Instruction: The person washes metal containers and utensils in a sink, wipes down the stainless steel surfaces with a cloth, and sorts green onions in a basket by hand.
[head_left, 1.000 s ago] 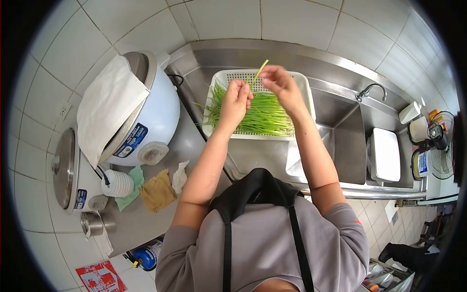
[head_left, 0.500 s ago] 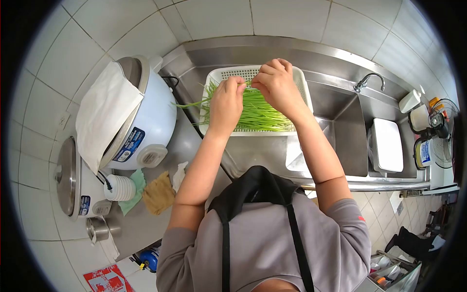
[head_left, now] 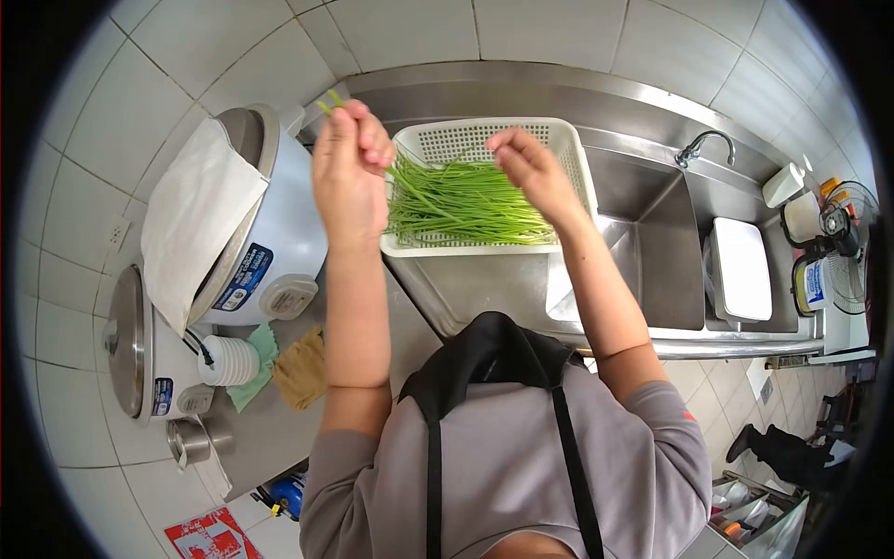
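Long, thin green chives (head_left: 466, 207) lie in a heap inside a white perforated plastic basket (head_left: 481, 250). My left hand (head_left: 349, 172) is raised at the basket's left side, beside the big cooker, its fingers closed on a chive whose light green end (head_left: 335, 99) sticks out above them. Over the right part of the basket hovers my right hand (head_left: 537, 175), the fingers loosely bent and apart. Nothing shows in it, and it is above the chives without gripping them.
A large rice cooker (head_left: 279, 238) draped with a white cloth (head_left: 191, 219) stands left, near stacked white cups (head_left: 228, 361) and folded rags (head_left: 300, 369). Right of the basket are a steel sink (head_left: 652, 247), a faucet (head_left: 703, 144) and a white lidded container (head_left: 742, 270).
Both hands were close together over the basket at a chive. They have parted: my left hand moved left and up with a chive, my right hand shifted slightly down and its fingers loosened.
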The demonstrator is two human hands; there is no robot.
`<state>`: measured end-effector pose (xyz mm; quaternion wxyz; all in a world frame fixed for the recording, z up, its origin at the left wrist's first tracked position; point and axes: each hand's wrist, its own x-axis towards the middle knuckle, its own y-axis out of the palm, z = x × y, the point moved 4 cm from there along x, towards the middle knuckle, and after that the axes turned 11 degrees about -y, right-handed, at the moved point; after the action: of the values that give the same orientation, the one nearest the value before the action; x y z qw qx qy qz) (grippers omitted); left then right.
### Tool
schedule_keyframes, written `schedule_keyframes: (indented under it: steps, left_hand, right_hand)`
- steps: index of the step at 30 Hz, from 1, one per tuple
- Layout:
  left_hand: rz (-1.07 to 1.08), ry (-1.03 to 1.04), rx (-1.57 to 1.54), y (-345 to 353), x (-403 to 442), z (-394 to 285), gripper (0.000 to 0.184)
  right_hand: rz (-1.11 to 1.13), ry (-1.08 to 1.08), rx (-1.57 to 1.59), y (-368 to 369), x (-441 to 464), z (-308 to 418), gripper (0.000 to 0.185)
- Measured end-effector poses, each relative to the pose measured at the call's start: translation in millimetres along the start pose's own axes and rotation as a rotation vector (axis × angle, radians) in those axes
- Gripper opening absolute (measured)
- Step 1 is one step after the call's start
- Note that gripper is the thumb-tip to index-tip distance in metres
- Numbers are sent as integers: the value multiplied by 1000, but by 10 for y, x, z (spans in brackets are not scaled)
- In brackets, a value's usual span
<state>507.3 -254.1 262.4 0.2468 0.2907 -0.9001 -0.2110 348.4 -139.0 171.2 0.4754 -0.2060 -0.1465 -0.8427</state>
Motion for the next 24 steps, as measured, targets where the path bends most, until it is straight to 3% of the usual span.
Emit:
schedule_keyframes:
  steps: [5,8,12,15,18,21,24]
  left_hand:
    - [74,68,-56,89,-93,-311,21]
    - [83,104,-131,31,-140,-406,19]
    - [110,188,-221,-168,-217,-595,17]
    - [156,229,-299,-285,-328,-694,18]
    - [205,239,-402,-358,-461,-674,19]
    - [214,276,-420,-362,-598,-646,19]
    - [178,348,-341,-372,-720,-683,19]
  right_hand:
    - [317,-3,97,542,-202,-132,24]
    - [528,39,-153,666,-279,-94,24]
    - [552,18,39,672,-398,-380,20]
    - [518,-6,39,623,-453,-410,15]
    - [358,164,291,594,-529,-435,11]
    - [81,455,874,565,-637,-693,10]
    - [-221,486,825,544,-700,-774,10]
